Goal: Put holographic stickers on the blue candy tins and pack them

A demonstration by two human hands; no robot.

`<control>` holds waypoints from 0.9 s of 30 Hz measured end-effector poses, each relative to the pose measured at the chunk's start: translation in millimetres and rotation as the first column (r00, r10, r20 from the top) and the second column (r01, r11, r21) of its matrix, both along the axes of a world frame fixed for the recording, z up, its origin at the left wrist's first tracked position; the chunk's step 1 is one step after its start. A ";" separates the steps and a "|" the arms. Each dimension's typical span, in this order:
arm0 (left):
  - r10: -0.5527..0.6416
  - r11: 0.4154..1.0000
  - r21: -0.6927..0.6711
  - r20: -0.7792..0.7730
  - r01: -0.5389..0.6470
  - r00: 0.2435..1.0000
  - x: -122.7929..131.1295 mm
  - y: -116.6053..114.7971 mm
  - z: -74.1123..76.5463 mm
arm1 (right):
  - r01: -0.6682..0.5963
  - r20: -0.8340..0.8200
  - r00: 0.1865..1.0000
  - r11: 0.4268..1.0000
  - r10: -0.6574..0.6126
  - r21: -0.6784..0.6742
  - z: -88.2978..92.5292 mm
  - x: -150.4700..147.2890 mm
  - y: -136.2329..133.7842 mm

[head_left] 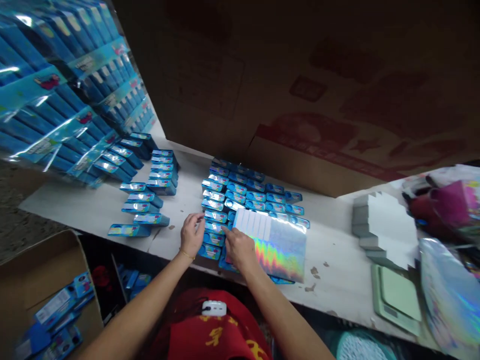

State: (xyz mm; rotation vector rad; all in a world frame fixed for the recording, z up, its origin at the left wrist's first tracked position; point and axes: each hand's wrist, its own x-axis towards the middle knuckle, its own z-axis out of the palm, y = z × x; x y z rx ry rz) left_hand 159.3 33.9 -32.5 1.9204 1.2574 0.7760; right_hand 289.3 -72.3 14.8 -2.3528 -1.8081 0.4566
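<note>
Small blue printed boxes stand in tight rows on the white table in front of me. My left hand touches the left end of the nearest column, its fingers slightly bent and apart. At that column's right side is my right hand, with the index finger stretched onto a box and the other fingers partly hidden. Beside my right hand, a shiny rainbow-silver sheet with white strips lies over some boxes and covers them.
More blue boxes stand left on the table. Film-wrapped blue packs are stacked behind them. A large carton stands at the back. Right are white cut cards and a pale green scale. An open carton sits lower left.
</note>
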 end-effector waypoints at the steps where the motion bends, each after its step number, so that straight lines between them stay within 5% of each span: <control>1: -0.070 0.995 0.068 -0.029 0.072 0.997 10.3 -4.0 9.2 | 0.044 -0.029 0.999 0.994 -0.041 0.102 3.7 14.6 -9.2; 5: -0.367 0.881 0.219 -0.243 0.419 0.898 69.8 -23.3 37.0 | 0.229 -0.010 0.969 0.882 -0.247 0.412 10.2 93.3 -49.0; 8: -0.461 0.792 0.234 -0.376 0.563 0.804 115.9 -36.0 38.9 | 0.218 0.127 0.953 0.913 -0.276 0.345 1.6 143.2 -61.5; 10: -0.467 0.785 0.197 -0.437 0.588 0.769 137.8 -41.8 32.2 | 0.167 0.180 0.960 0.955 -0.214 0.243 -9.2 159.3 -59.8; 17: -0.411 0.810 0.202 -0.474 0.551 0.779 154.0 -50.8 13.0 | 0.010 0.257 0.965 0.984 -0.057 0.180 -41.1 153.6 -60.4; 23: -0.417 0.817 0.217 -0.415 0.534 0.808 152.8 -53.6 11.9 | 0.092 0.187 0.969 0.942 -0.159 0.323 -34.5 155.4 -65.4; 27: -0.409 0.828 0.223 -0.389 0.515 0.826 152.9 -55.1 9.5 | 0.025 0.265 0.961 0.978 -0.081 0.209 -32.2 160.6 -54.2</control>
